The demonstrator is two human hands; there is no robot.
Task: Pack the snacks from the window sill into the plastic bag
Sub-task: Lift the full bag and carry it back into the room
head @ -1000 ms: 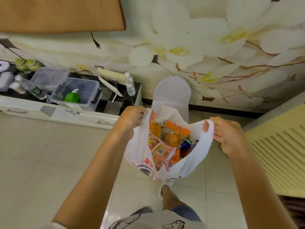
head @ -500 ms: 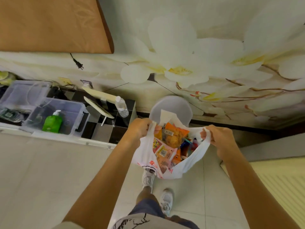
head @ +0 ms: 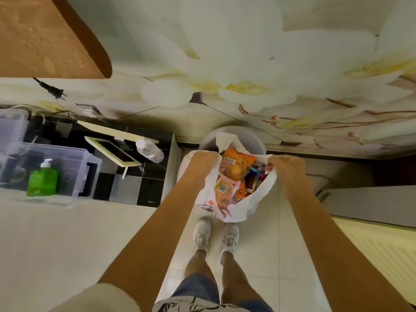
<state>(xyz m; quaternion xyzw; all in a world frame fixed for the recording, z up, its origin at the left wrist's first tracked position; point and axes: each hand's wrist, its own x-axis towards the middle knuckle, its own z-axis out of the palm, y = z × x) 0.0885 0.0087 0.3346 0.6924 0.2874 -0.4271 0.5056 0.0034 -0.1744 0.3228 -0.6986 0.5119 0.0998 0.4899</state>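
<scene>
While gripped by curled fingers of left hand [head: 203,162] and right hand [head: 284,166]: one plastic bag [head: 254,200], several snacks [head: 237,168].

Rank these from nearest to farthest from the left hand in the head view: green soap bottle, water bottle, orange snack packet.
From the left hand:
1. Orange snack packet, in the bag just beside it.
2. Water bottle, lying on the cabinet to its left.
3. Green soap bottle, far left in the clear box.
</scene>
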